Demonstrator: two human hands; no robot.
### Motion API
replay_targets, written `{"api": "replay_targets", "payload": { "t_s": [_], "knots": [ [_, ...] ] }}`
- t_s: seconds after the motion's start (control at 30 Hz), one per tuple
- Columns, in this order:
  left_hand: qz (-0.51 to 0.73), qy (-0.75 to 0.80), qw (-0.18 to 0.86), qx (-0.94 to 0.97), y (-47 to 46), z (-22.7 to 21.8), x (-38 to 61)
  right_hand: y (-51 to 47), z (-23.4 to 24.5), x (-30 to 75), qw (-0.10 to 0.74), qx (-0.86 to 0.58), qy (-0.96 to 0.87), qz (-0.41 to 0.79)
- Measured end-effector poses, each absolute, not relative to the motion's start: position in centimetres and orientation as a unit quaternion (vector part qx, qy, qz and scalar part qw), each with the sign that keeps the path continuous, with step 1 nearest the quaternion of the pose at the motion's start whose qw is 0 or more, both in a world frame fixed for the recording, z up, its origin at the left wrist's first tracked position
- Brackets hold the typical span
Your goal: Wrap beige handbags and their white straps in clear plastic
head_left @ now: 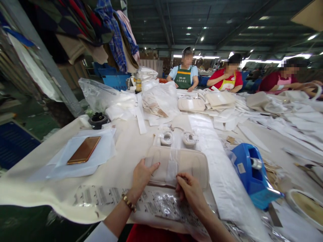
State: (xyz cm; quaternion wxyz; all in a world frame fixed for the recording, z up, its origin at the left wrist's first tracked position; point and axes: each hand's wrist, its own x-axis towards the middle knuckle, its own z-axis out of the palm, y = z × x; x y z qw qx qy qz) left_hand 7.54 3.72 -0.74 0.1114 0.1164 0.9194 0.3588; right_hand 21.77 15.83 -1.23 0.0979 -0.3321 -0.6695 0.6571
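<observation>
A flat beige handbag (191, 161) lies on the table in front of me, its two wrapped handle ends (189, 138) pointing away. Across its middle runs a clear strip (173, 166) of film or tape. My left hand (142, 176) holds the bag's left side, thumb stretched over the top; its other fingers are partly hidden at the edge. At the near edge, beside the strip's lower end, the fingers of my right hand (188, 190) are pinched together. They seem to grip the strip, though the fingertips are partly hidden. Printed clear plastic bags (108, 198) lie under my wrists.
A blue tape dispenser (254, 174) stands to the right, near a large tape roll (306, 205). White padding sheet (222, 178) runs alongside the bag. On the left, a phone (84, 150) rests on white paper (103, 148). Wrapped bags (191, 104) and co-workers (185, 72) are across the table.
</observation>
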Motion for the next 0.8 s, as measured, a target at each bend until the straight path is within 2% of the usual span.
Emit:
{"api": "replay_targets", "payload": {
  "t_s": [0.13,0.37,0.57,0.8],
  "knots": [
    [0.353,0.921,0.110,0.120,3.7,-0.8,7.5,15.8,-1.1,21.2,0.093,-0.329,-0.658,0.671],
    [0.341,0.926,0.110,0.117,3.7,-1.0,7.5,15.5,-1.8,21.7,0.013,-0.311,-0.706,0.636],
    [0.331,0.929,0.111,0.124,3.7,-0.7,7.6,16.2,-1.3,22.8,0.073,-0.302,-0.749,0.586],
    [0.321,0.932,0.118,0.123,3.7,-0.7,7.7,15.5,-1.6,22.1,0.132,-0.342,-0.661,0.654]
  ]
}}
